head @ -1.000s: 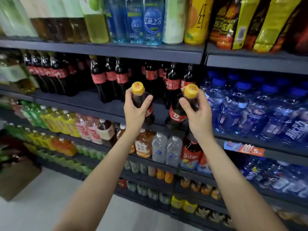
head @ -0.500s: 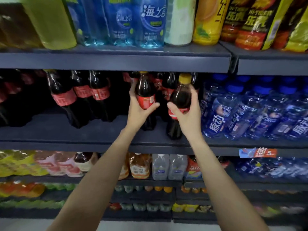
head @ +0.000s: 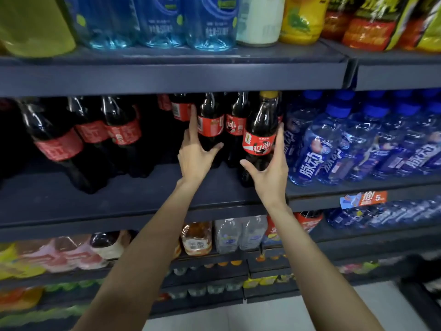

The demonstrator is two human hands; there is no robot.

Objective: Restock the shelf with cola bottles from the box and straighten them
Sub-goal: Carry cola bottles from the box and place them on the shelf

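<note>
Two dark cola bottles with red labels stand on the dark middle shelf [head: 124,197]. My left hand [head: 194,155] grips the left cola bottle [head: 210,123] between thumb and fingers, low on its body. My right hand [head: 270,170] holds the yellow-capped cola bottle [head: 259,137], thumb on its left side and fingers up its right side. That bottle's base sits near the shelf's front, ahead of the row behind it [head: 235,125]. More cola bottles [head: 90,132] lean at the shelf's left. No box is in view.
Blue-capped water bottles [head: 334,149] crowd the shelf just right of my right hand. The upper shelf's edge [head: 167,77] hangs right above the bottle caps, with large bottles on it. An orange price tag [head: 364,199] sits at the lower right; lower shelves hold mixed drinks.
Both hands carried the bottles from in front of the shelf onto it, then slid from caps and necks down to the bodies. The view has moved closer and upward.
</note>
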